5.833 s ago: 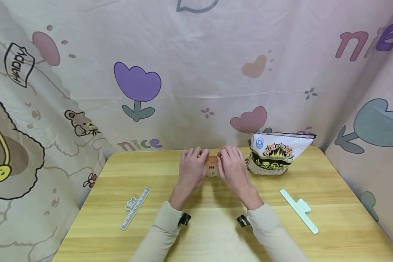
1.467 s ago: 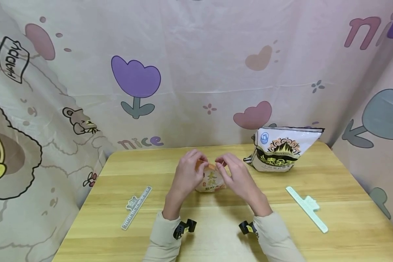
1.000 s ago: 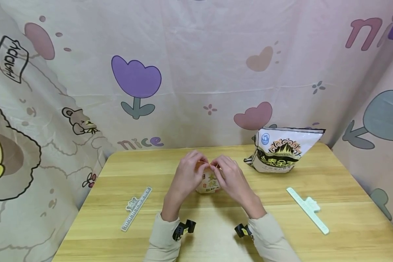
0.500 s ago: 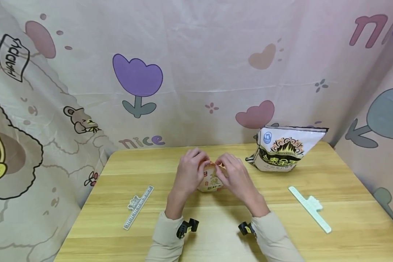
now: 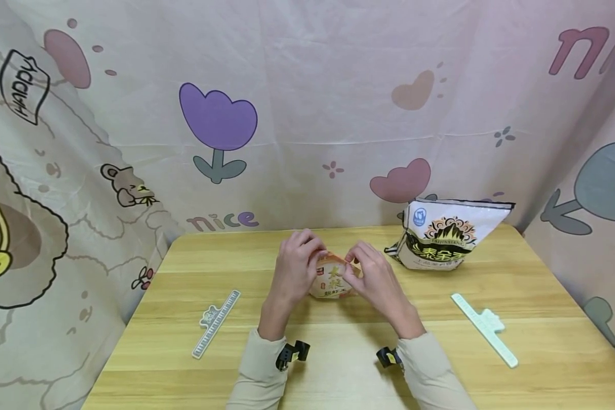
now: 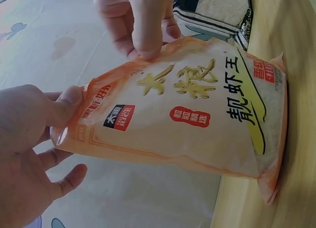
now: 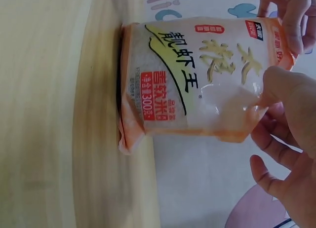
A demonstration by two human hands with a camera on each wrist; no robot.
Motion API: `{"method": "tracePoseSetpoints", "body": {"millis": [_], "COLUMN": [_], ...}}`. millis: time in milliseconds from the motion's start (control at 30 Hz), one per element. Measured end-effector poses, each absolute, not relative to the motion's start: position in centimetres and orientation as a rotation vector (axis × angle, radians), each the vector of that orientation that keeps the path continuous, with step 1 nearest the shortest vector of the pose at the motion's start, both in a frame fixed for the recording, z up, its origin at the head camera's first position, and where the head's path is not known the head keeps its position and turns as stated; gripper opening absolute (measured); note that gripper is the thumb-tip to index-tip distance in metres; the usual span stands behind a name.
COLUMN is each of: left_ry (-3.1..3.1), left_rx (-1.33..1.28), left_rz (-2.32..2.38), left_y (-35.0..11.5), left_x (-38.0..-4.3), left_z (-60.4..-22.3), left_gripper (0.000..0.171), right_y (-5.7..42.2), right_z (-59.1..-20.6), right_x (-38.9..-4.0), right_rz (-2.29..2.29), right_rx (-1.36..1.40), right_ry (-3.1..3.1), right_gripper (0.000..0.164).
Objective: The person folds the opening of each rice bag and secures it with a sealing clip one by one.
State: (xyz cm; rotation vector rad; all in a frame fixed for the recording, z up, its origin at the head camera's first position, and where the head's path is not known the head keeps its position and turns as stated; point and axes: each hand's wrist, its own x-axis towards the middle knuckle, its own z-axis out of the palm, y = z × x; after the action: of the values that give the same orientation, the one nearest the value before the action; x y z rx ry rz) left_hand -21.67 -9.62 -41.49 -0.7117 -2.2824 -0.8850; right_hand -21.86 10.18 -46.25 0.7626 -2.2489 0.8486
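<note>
A small orange-and-white rice bag (image 5: 333,283) with gold characters stands upright on the table, between both hands. My left hand (image 5: 295,267) pinches its top left corner between thumb and fingers, as the left wrist view shows. With thumb and fingertips my right hand (image 5: 375,280) grips the top edge toward the right corner; in the right wrist view the plastic (image 7: 222,80) wrinkles by the thumb. The bag's bottom rests on the wood, and its back is hidden.
Behind on the right stands a larger white-and-black rice bag (image 5: 443,236). A grey ruler-shaped clip (image 5: 216,324) lies at left, a mint-green one (image 5: 484,329) at right. A patterned curtain (image 5: 307,114) hangs behind the wooden table (image 5: 338,364).
Since the oldest frame, the small bag has come nearer, and its gold-lettered face now shows. Over the last second my right hand has slid rightward along its top edge, away from my left.
</note>
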Motion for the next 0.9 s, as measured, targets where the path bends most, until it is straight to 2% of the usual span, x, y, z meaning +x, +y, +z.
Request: {"method": "tracePoseSetpoints", "body": {"millis": [633,900], "left_ry": [-2.298,-2.297], "left_rx": [-0.683,-0.696], "left_rz": [-0.895,-0.900], "left_y": [-9.6,-9.5], "left_x": [-21.7,-21.6], "left_z": [-41.7,-41.6], "left_gripper": [0.005,0.006], "right_y": [12.0,11.0], "right_z": [-45.8,-44.8], "right_x": [-21.5,-21.2], "right_rz": [0.822,0.944], "right_rx": [0.689,0.757], "right_ry": [-2.512,-2.338], "right_gripper": [0.012,0.012]}}
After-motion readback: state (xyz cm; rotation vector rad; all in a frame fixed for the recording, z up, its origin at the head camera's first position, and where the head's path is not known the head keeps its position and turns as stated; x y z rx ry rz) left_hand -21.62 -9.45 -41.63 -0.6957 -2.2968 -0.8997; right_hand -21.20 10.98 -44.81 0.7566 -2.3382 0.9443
